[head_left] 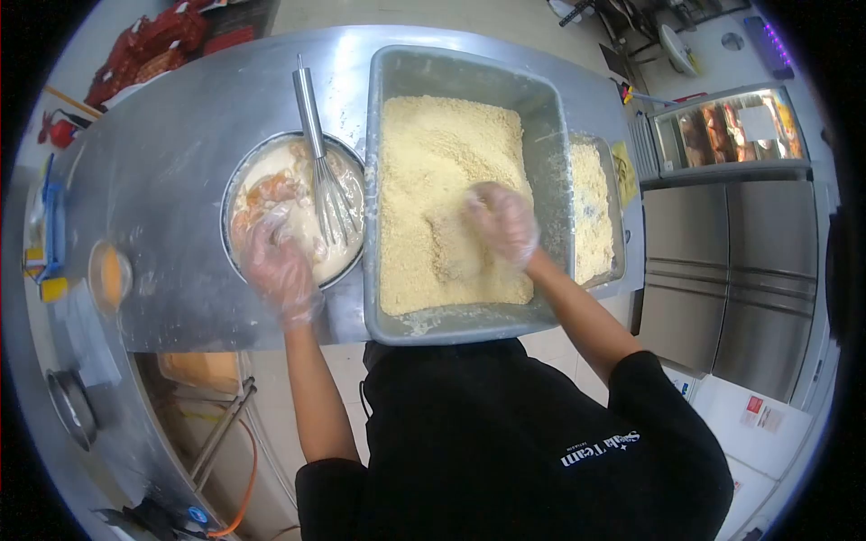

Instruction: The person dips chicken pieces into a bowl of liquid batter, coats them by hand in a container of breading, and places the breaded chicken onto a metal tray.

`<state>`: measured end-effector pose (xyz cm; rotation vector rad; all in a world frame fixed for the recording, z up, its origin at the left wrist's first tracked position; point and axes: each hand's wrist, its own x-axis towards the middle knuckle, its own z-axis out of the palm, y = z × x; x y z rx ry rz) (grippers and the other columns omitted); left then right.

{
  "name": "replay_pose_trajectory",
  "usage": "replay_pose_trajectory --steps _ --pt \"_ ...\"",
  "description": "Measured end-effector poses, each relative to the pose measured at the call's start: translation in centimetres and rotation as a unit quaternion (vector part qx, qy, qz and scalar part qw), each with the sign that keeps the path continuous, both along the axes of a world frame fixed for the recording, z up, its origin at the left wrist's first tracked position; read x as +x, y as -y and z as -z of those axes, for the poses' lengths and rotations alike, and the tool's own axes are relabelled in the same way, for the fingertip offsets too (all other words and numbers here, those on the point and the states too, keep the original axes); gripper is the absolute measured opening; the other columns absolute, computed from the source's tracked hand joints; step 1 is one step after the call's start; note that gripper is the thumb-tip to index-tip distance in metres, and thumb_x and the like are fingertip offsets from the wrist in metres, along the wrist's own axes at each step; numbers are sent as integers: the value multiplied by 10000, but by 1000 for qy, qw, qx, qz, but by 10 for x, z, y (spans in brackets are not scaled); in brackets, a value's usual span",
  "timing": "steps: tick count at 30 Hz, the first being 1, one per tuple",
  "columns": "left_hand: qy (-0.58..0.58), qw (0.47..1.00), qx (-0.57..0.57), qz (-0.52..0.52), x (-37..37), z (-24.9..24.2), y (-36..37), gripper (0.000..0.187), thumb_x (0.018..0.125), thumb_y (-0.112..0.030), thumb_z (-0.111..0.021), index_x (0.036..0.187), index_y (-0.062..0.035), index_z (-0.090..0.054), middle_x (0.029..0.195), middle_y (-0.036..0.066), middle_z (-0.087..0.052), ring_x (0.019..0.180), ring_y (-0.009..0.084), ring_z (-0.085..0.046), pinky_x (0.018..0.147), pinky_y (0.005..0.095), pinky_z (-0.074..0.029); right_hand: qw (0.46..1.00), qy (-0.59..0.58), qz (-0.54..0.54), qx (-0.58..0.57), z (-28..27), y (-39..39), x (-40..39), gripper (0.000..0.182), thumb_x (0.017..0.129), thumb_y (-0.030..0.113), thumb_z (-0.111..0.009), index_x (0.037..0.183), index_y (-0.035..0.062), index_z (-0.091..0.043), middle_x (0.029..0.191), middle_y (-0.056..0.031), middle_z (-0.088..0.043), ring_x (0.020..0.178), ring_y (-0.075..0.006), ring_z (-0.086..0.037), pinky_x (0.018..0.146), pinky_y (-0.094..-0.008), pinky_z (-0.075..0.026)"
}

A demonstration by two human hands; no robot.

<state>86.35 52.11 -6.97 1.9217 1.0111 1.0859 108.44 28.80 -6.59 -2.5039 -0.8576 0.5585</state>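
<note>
My left hand [278, 266], in a clear plastic glove, is at the front left of a round bowl [227, 236] of pale batter with orange-pink pieces. Its fingers are bent over the batter; whether they grip a piece is hard to see. A metal whisk [325, 171] leans in the same bowl, its handle over the far rim. Over the yellow crumbs [451, 135] in a big grey tub [546, 113] is my right hand [502, 224], also gloved, with its fingers curled together and what they hold hidden. A blurred crumb-covered patch lies below and left of it.
A metal tray [620, 257] of crumb-coated food stands right of the tub. At the left are a small bowl [110, 275] with something orange and a blue item [52, 221]. Steel refrigerators [767, 270] stand at the right.
</note>
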Motion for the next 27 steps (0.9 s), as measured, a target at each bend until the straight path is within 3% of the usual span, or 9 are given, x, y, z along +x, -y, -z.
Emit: replay_pose_trajectory --steps 3,6,9,12,15,18,21,24,27 --pt "-68 995 -75 -2 -4 -3 -1 352 810 89 -547 1108 -18 -701 1197 156 -669 1132 248 -628 1003 360 -494 988 73 -135 19 45 -22 -32 623 982 426 -518 1427 -2 -432 1449 -257 -451 1381 -362 -406 1157 -477 -300" --pt "59 993 -103 9 2 4 3 296 837 60 -566 1087 -22 -702 1183 160 -672 1110 255 -639 991 353 -506 965 139 -211 -70 51 -34 -31 756 983 494 -457 1530 10 -260 1552 -266 -301 1470 -405 -242 1210 -522 -155" --pt "22 994 -108 3 3 -4 5 260 851 37 -580 1075 -24 -698 1194 162 -665 1125 263 -635 1005 343 -505 964 131 -215 -85 53 -32 -26 767 984 496 -459 1534 6 -245 1555 -268 -289 1475 -394 -236 1211 -512 -160" --pt "25 991 -129 -24 -3 18 2 302 831 81 -556 1100 -1 -665 1066 81 -672 988 196 -636 876 301 -511 969 137 -198 -62 45 -38 -23 799 928 491 -578 1491 -19 -332 1484 -286 -403 1415 -388 -358 1179 -490 -258" --pt "-18 999 -43 2 0 -7 8 288 833 72 -564 1095 5 -663 1054 89 -673 991 195 -631 896 307 -498 964 -185 -63 -180 3 -38 22 826 870 486 -672 1444 -48 -412 1403 -278 -506 1315 -368 -492 1128 -444 -360" --pt "10 994 -102 25 -2 0 3 315 829 72 -567 1105 -14 -691 1160 126 -680 1105 250 -642 999 344 -494 949 -225 -159 -151 38 5 54 776 864 481 -672 1360 -90 -501 1302 -263 -594 1229 -349 -574 1072 -350 -426" --pt "-9 999 -45 27 -7 23 -10 319 813 80 -568 1093 -9 -693 1182 133 -679 1101 256 -644 1006 347 -487 980 -171 -102 -29 12 13 37 607 835 345 -727 1279 -49 -596 1227 -229 -646 1132 -293 -635 960 -320 -494" --pt "-47 997 -52 22 -4 3 -3 332 811 76 -567 1096 -29 -701 1179 137 -683 1113 258 -639 1021 350 -475 983 -133 -112 -57 -69 -2 25 531 796 274 -776 1248 28 -646 1151 -196 -686 1031 -264 -674 871 -331 -527" --pt "-90 995 -30 -9 -5 9 -5 344 810 66 -566 1101 -52 -708 1175 141 -686 1145 267 -629 1045 356 -458 981 -8 -192 -13 -82 7 16 477 775 223 -800 1214 81 -680 1108 -177 -705 996 -255 -686 863 -345 -529"
